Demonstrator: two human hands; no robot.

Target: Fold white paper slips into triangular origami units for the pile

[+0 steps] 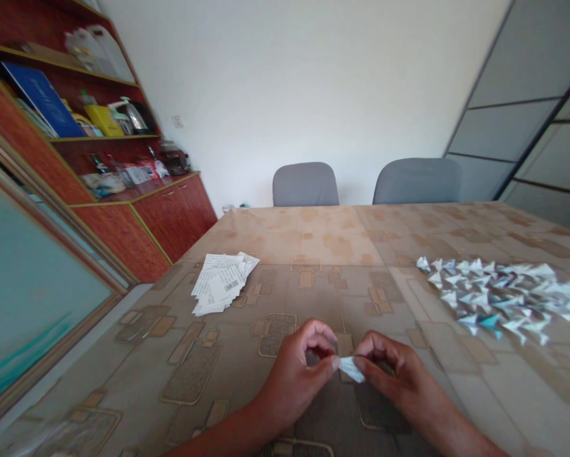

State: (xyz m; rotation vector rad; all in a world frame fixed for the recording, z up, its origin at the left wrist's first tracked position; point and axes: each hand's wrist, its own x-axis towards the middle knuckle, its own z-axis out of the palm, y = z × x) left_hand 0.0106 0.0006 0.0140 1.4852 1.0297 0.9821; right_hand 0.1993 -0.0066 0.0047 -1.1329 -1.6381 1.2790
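Pinching: left hand point(308, 363) and right hand point(397, 368) meet over the near side of the table point(285, 231), a small paper slip point(351, 369) between them.
Slip: just in front of the person, one end in each hand; whether it touches the table is hard to tell.
Left grip: thumb and fingers narrowed onto the slip's left end, probably because so small a piece leaves room for fingertips only.
Right grip: thumb and fingers likewise closed on the other end; holding both ends likely keeps the slip steady. The fingertips behind it are hidden.
Sheets point(221, 287): a loose, fanned pile of printed paper, farther out on the left; the spread edges perhaps make single ones easier to lift.
Folded bits point(504, 293): many small pointed papers crowded together on the right, one tinted turquoise; well apart from the sheets, seemingly so flat and folded paper do not mix.
Chairs point(305, 184): two, grey, at the far edge, presumably out of the way there.
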